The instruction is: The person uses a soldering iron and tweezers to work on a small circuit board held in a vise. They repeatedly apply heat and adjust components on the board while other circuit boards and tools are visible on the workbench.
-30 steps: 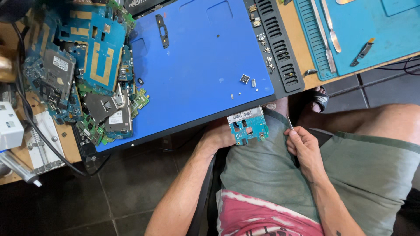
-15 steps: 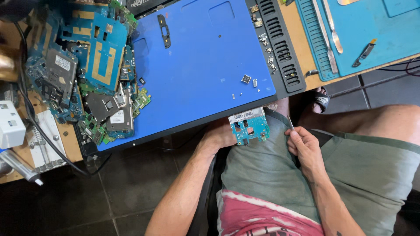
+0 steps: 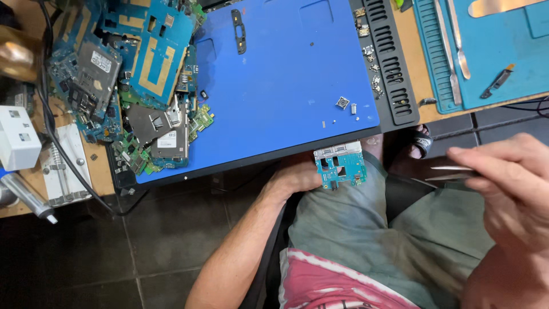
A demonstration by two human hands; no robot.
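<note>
Left hand point(image 3: 294, 178) grips a small teal circuit board point(image 3: 341, 166); right hand point(image 3: 506, 180) pinches metal tweezers point(image 3: 449, 172).

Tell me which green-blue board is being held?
The small teal circuit board in the left hand, held over the lap below the blue mat. The other boards lie piled on the mat's left.

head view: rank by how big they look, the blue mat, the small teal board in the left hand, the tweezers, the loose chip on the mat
1. blue mat, by far the largest.
2. teal board.
3. tweezers: partly hidden in the right hand and nearer the camera, so their place against the board is unsure.
4. chip, smallest.
</note>
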